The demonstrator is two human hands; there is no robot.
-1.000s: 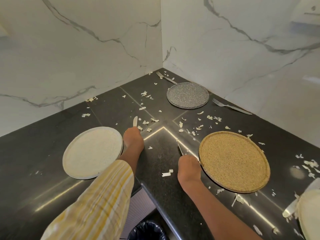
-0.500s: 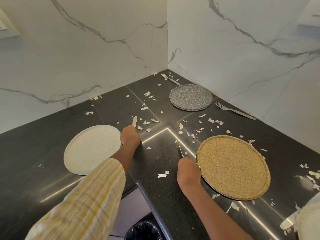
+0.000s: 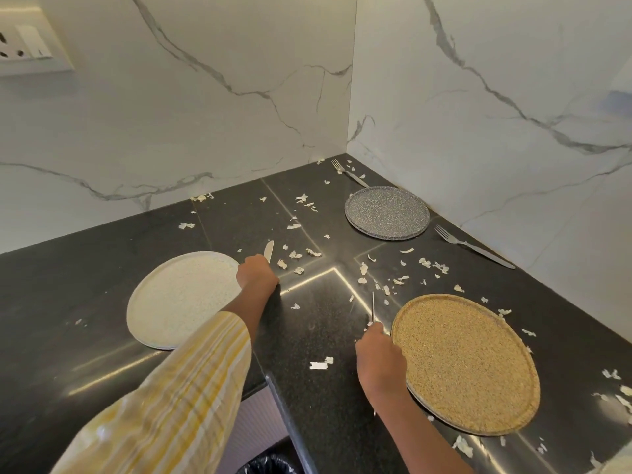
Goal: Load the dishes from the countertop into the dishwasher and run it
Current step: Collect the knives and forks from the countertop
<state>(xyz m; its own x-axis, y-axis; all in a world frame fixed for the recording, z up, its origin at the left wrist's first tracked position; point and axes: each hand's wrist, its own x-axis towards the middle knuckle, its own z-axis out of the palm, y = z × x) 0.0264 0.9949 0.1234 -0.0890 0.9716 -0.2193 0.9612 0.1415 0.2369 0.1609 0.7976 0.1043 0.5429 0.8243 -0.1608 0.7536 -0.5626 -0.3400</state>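
On the black corner countertop (image 3: 102, 275) lie three plates: a white one (image 3: 178, 299) at left, a speckled grey one (image 3: 386, 212) near the corner, a tan one (image 3: 472, 360) at right. My left hand (image 3: 257, 275) grips a table knife (image 3: 268, 250) just right of the white plate, its blade pointing away. My right hand (image 3: 379, 357) holds a second knife (image 3: 372, 305) beside the tan plate's left rim, blade seen edge-on. Two forks lie by the grey plate: one (image 3: 349, 172) behind it, another (image 3: 473, 246) to its right.
Pale food scraps (image 3: 400, 278) are scattered over the counter between the plates. Marble walls (image 3: 478, 97) close the corner. A socket plate (image 3: 30, 46) sits on the left wall. A black-lined bin (image 3: 270, 463) stands below the counter's inner edge.
The view has tilted up and nearer. My right hand has slid down along the tan plate's rim with its knife. My left hand stays by the white plate with its knife.
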